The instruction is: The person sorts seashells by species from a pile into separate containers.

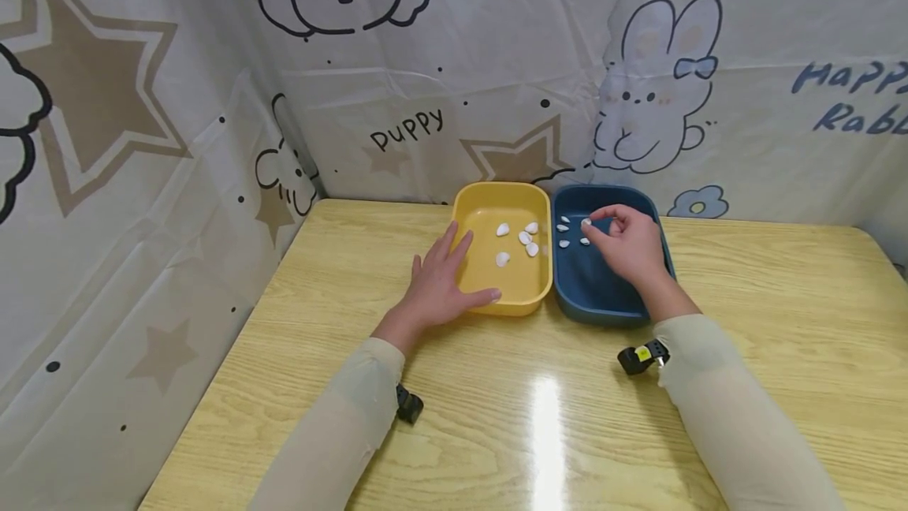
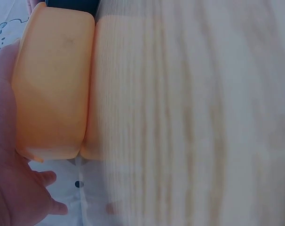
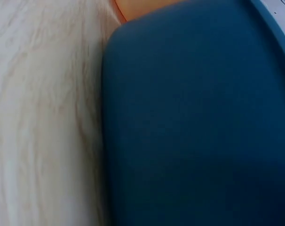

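Note:
In the head view, my right hand is over the blue tray and pinches a small white shell-like piece between thumb and fingertips. Several similar white pieces lie on that tray's floor, left of and below the pinched one. My left hand rests with spread fingers at the left side of the yellow tray, its thumb over the front rim. Several more white pieces lie inside the yellow tray. The right wrist view shows the blue tray's outer wall; the right hand is out of that picture.
Both trays stand side by side near the back edge of the wooden table. A printed cloth hangs behind and along the left. Each wrist wears a small black camera.

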Demonstrator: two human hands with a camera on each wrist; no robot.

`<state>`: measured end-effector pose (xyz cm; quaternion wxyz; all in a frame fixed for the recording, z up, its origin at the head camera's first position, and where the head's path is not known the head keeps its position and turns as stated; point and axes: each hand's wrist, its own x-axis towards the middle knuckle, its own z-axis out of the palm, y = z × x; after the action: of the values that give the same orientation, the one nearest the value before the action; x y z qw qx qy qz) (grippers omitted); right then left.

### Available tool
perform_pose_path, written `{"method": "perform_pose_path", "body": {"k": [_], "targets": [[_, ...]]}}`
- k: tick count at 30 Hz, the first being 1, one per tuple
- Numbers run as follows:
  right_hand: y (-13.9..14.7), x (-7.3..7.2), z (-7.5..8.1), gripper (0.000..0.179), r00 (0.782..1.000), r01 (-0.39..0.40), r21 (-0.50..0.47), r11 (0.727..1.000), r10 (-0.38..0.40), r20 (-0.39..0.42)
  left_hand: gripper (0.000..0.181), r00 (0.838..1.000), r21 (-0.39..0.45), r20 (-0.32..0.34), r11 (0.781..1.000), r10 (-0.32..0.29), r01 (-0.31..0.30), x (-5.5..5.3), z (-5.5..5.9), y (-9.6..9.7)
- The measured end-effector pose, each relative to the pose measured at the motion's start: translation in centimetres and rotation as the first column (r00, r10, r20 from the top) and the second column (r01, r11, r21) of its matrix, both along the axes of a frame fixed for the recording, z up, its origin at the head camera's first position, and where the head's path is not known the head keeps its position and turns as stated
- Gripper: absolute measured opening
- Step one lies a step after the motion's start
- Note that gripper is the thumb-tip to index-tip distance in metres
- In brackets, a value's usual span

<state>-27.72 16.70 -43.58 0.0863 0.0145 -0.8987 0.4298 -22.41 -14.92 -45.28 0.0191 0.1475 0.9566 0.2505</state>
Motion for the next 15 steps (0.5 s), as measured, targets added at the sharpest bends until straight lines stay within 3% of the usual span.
{"method": "perform_pose_path", "body": {"k": [6, 15], "targets": [[-0.04, 0.03, -0.03, 0.034, 1.000, -0.004, 0.016, 1.000, 0.003, 0.030, 0.110, 1.000, -0.002, 0.011, 1.000, 0.002, -0.002, -0.08, -0.08, -0.01], [0.07, 0.09, 0.06, 0.030, 1.000, -0.010, -0.021, 1.000, 0.010, -0.007, 0.111, 1.000, 0.004, 0.011, 1.000, -0.003, 0.003, -0.05, -0.15, -0.10]]}}
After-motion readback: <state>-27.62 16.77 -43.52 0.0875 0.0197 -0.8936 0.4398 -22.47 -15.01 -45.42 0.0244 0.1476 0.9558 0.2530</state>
